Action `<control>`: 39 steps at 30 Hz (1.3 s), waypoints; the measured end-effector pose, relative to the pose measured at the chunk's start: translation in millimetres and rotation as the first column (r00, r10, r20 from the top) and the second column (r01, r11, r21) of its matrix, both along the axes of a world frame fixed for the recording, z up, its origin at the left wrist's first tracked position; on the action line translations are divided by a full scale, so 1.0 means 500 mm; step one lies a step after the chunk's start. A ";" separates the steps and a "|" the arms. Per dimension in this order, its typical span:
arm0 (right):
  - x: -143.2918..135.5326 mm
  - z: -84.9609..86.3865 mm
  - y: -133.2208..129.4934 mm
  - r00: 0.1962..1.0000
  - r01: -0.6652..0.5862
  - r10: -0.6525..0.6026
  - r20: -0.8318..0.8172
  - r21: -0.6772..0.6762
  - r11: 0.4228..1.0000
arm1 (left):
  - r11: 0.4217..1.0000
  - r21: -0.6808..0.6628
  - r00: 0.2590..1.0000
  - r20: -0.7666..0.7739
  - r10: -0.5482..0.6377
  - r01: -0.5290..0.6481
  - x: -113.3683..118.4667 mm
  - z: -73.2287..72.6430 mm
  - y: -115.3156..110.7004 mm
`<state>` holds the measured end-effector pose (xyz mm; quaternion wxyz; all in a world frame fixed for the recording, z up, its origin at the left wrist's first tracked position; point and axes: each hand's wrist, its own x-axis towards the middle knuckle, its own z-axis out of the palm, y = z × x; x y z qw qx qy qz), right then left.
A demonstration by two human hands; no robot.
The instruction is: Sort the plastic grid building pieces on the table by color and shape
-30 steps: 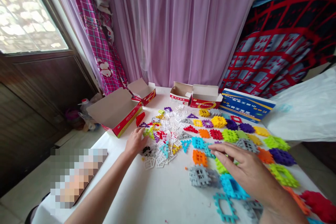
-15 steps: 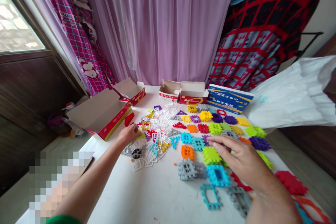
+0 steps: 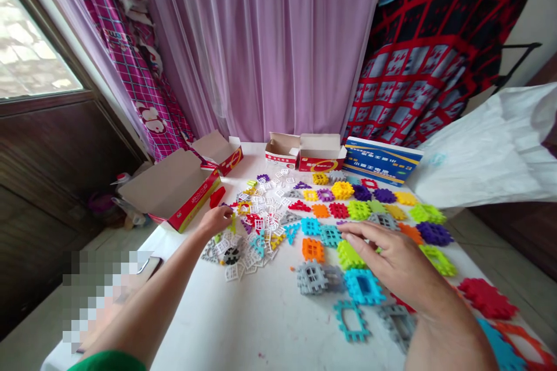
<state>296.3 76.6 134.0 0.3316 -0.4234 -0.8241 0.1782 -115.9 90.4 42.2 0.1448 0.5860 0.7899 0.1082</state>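
Observation:
On the left of the table, my left hand (image 3: pixel 217 219) is closed at the edge of a heap of loose plastic pieces. Its fingertips pinch a slim lime green building piece (image 3: pixel 234 224). White lattice window pieces (image 3: pixel 261 243) lie around it, along with a dark round piece (image 3: pixel 231 255). Over the sorted blocks, my right hand (image 3: pixel 385 246) stretches its fingers out, thumb slightly apart, holding nothing visible. Its fingertips are by a teal window block (image 3: pixel 331 236) and above a lime green block (image 3: pixel 349 255). The hand hides some blocks beneath it.
Open red cardboard boxes (image 3: pixel 187 200) stand along the left and back edges, beside a blue box (image 3: pixel 383 160). Grey window blocks (image 3: pixel 312 278) and a teal frame (image 3: pixel 350 321) lie nearer. A white bag (image 3: pixel 487 151) overhangs the right. A phone (image 3: pixel 145 269) lies at left.
My right fingertips have shifted slightly left over the blocks, covering most of the small purple piece seen beside them before. My left hand stays at the heap. The view has turned slightly.

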 end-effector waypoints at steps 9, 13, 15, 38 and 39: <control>0.000 -0.004 0.005 1.000 0.003 -0.003 0.019 0.010 1.000 | 0.997 0.072 0.996 0.084 -0.016 0.010 -0.020 0.020 -0.020; -0.003 -0.007 0.005 0.999 -0.005 0.004 0.041 0.012 1.000 | 0.997 0.073 0.996 0.078 -0.036 0.031 -0.009 0.017 -0.008; -0.004 -0.007 0.004 0.999 -0.008 0.007 0.044 0.014 1.000 | 0.997 0.069 0.998 0.058 -0.036 0.032 -0.001 0.015 0.011; -0.002 -0.005 0.003 1.000 -0.011 0.010 0.028 0.032 0.999 | 0.986 -0.162 0.979 -0.197 -0.061 0.029 0.064 0.027 0.093; -0.002 -0.005 0.003 1.000 -0.006 0.005 0.027 0.030 1.000 | 0.987 -0.158 0.978 -0.199 -0.055 0.023 0.063 0.028 0.089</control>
